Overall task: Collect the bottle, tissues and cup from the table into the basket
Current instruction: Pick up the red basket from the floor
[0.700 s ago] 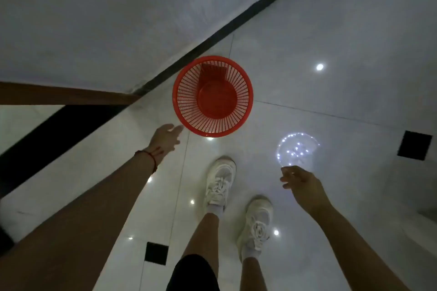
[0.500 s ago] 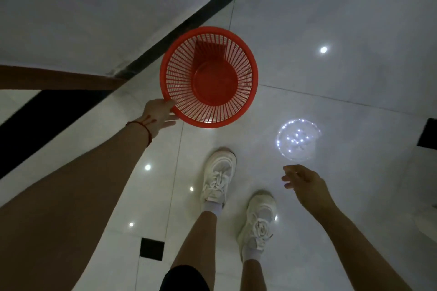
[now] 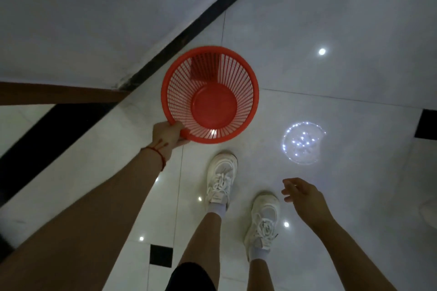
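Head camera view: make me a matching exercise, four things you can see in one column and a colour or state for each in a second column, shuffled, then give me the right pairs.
Column one:
1. basket
2. left hand
3. right hand
4. shoes

Column two:
A. white, laced, standing on the tiled floor
B. holds nothing, fingers loosely spread
C. red plastic, nothing inside
D. grips a rim, red string on its wrist

Right pairs: 1-C, 2-D, 3-B, 4-A
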`<state>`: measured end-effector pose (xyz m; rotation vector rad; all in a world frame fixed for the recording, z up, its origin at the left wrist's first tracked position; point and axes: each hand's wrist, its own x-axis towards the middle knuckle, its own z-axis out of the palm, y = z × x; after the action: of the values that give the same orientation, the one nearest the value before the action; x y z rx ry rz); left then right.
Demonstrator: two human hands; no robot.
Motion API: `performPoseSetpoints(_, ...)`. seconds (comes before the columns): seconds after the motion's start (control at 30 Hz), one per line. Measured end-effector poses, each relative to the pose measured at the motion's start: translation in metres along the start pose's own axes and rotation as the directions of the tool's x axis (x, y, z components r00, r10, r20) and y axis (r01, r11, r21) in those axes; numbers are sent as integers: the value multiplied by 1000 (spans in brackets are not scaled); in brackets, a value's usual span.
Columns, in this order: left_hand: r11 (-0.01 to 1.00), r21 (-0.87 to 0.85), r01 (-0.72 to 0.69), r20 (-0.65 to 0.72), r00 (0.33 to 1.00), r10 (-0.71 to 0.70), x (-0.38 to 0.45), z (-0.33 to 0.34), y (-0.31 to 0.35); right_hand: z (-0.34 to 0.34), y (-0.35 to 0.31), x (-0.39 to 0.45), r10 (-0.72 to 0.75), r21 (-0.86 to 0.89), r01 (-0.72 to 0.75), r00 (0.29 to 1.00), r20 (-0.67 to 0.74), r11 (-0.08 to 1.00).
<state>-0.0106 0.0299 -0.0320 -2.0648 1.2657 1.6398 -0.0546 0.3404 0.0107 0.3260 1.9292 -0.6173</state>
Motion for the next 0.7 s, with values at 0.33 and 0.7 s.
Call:
performPoseSetpoints(0.33,996,86,-26,44,999,23,-171,-45,0,-60,-12,-126,-12,157,25,996,-85,987)
performPoseSetpoints(0.7,921,218,-323,276,926,259,-374,-54,56,-130,21,-285,37,455,70,974,-222,888)
